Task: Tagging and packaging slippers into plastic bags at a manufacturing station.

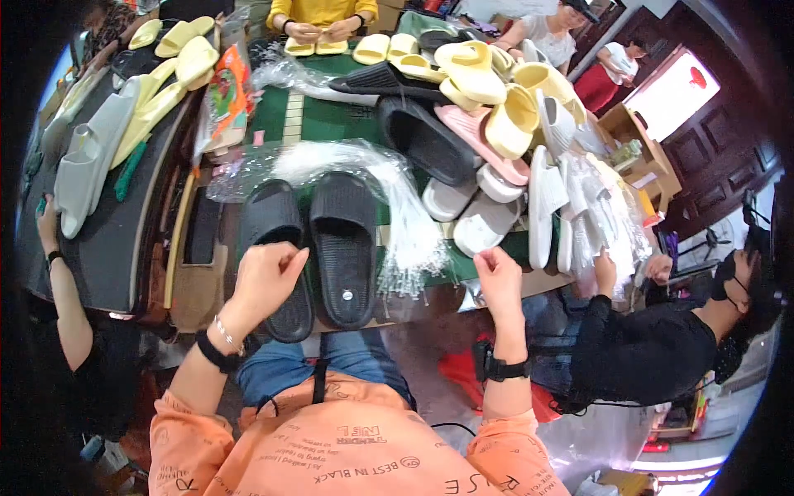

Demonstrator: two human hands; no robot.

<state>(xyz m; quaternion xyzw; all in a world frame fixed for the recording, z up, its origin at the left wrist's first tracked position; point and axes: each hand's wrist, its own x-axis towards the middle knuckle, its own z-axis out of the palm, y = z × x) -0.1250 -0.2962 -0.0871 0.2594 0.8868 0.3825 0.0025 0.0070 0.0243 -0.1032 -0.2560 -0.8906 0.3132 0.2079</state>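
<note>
A pair of black slide slippers lies side by side at the near table edge: the left slipper (289, 318) and the right slipper (343, 273), which has a small round pale sticker on its insole. My left hand (269, 277) is closed in a pinch over the left slipper, and whatever its fingers hold is too small to make out. To the right, apart from the pair, my right hand (499, 279) also pinches, with nothing I can identify between the fingertips. Between the hands, a bundle of thin white plastic strings (409, 223) spreads across the table beside the right slipper.
Black, yellow, pink and grey slippers (471, 70) heap at the far right. Clear plastic bags (608, 207) lie beyond my right hand. More slippers (95, 157) rest on a dark surface (107, 264) at left. Co-workers sit around the green table (331, 124), one close on my right (645, 347).
</note>
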